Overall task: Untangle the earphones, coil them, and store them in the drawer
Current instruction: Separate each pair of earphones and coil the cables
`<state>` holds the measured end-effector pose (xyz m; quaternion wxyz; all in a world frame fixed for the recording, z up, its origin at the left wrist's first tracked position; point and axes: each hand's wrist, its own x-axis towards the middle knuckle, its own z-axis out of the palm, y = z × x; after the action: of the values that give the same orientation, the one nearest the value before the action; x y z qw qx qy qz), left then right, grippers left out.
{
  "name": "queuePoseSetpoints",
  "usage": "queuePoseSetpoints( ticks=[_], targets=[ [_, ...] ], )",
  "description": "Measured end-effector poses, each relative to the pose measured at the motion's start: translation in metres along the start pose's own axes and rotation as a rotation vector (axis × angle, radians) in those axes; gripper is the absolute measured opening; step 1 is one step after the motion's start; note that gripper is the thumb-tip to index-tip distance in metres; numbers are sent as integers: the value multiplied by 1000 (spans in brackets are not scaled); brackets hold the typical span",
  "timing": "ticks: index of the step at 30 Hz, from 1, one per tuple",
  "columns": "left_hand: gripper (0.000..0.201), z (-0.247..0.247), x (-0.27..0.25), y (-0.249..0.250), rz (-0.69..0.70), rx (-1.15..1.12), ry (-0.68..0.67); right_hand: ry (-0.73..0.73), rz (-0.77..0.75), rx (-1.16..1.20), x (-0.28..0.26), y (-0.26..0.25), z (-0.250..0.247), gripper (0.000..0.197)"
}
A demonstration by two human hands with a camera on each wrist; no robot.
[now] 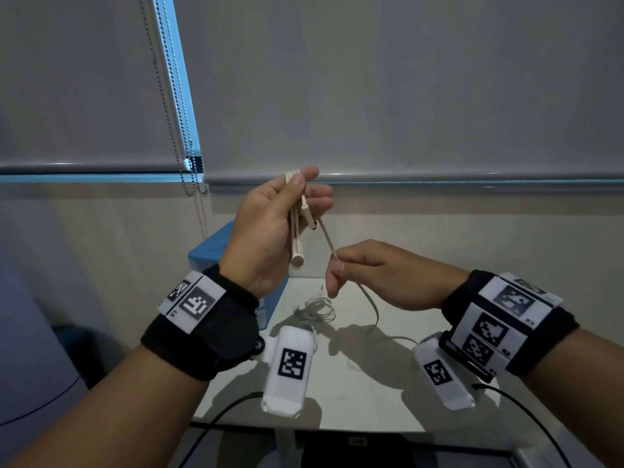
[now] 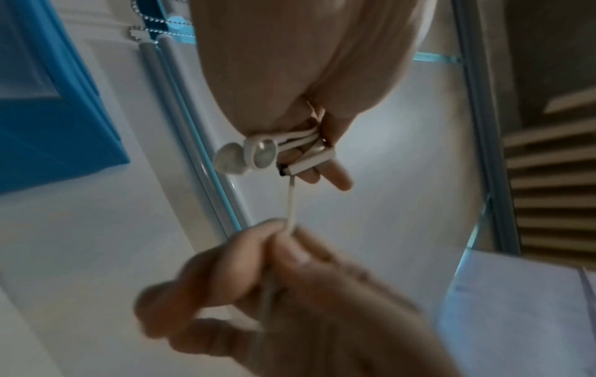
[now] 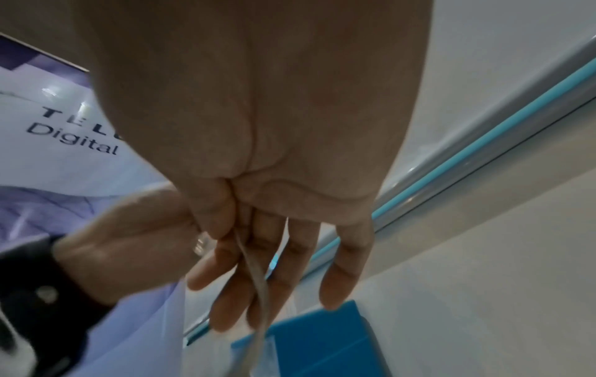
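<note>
White earphones (image 1: 297,231) are up in the air over the desk (image 1: 364,376). The left hand (image 1: 270,228) has a tight grip on the folded loops and buds. The right hand (image 1: 374,275) pinches the loose cord (image 1: 327,236). A hard pull could slip the loops out or make a new knot. A second wire pile (image 1: 315,310) on the desk could snag the hanging end.
</note>
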<state>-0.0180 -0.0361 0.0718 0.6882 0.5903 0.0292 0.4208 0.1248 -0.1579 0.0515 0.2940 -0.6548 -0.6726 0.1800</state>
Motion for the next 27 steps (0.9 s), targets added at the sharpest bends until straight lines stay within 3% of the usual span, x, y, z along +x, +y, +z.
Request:
queuePoseSetpoints(
  ticks=[4,8,13,21,27],
  targets=[
    [33,4,-2,-7,90,358,42,-89,-41,59,-7,-24,-12,34],
    [29,4,-5,-11,186,717,-50,30,-67,127,-12,-32,-42,32],
    [34,13,-7,-3,182,805,-196,189,-53,17,-11,-31,-72,31],
    [36,16,-3,6,-7,511,-333,436,-5,-135,-5,-8,-84,27],
    [34,20,-6,23,-40,275,-344,328,8,-205,-4,19,-72,29]
  ],
)
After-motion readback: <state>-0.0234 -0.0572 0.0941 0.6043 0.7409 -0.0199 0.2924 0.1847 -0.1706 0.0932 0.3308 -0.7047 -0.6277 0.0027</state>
